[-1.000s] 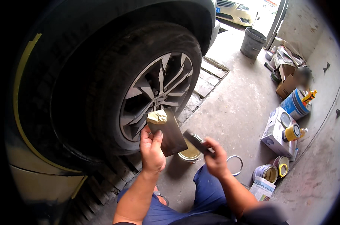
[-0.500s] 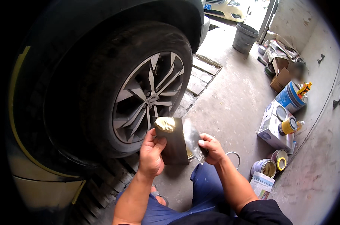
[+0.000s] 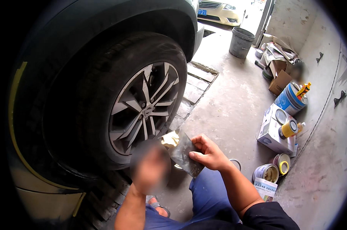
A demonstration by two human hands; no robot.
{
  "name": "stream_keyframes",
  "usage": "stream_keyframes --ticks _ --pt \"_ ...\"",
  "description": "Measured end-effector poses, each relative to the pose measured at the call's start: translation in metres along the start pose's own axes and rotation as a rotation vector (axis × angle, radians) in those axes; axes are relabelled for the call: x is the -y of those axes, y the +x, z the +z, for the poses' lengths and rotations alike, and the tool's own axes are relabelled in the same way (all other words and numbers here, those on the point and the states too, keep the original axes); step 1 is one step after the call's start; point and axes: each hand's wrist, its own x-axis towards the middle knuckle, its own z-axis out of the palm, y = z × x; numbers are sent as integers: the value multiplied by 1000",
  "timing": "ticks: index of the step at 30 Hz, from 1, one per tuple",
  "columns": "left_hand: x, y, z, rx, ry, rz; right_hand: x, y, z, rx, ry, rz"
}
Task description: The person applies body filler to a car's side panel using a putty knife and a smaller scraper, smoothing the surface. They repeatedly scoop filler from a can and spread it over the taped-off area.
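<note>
My right hand [image 3: 208,152] pinches a thin grey putty spreader [image 3: 188,158] by its right side, thumb on top. Its flat face is tilted over the dark putty board at my left hand and covers most of that board. A lump of pale yellow putty [image 3: 170,138] sits at the far end, by the spreader's upper left edge. My left hand [image 3: 150,167] is heavily blurred, its fingers indistinct, but it stays at the board's left side. Both hands are above my knees, just right of the car wheel [image 3: 146,111].
Yellow masking tape [image 3: 15,103] edges the wheel arch. To the right along the wall stand open cans [image 3: 266,173], a white box [image 3: 271,130] bearing small tins, a blue bucket [image 3: 289,100] and cardboard [image 3: 279,82]. A grey bin [image 3: 241,43] and another car [image 3: 219,13] are farther off.
My right hand has moved left and swung the spreader over the board, beside the putty. My left hand has gone slightly lower and is now blurred. The whole view has shifted a little.
</note>
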Motion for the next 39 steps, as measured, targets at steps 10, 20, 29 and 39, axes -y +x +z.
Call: stream_keyframes --ticks 10,20,29,39 --pt "-3 13 -1 78 529 -17 45 4 -2 9 -248 -274" --pt "-5 6 -17 78 -325 -176 53 -9 6 191 -887 -673" --pt "40 -3 -16 47 -200 -148 -1 -18 -18 -267 41 -137" --pt "32 10 47 189 124 -62 -45 -33 -46 -473 237 -38"
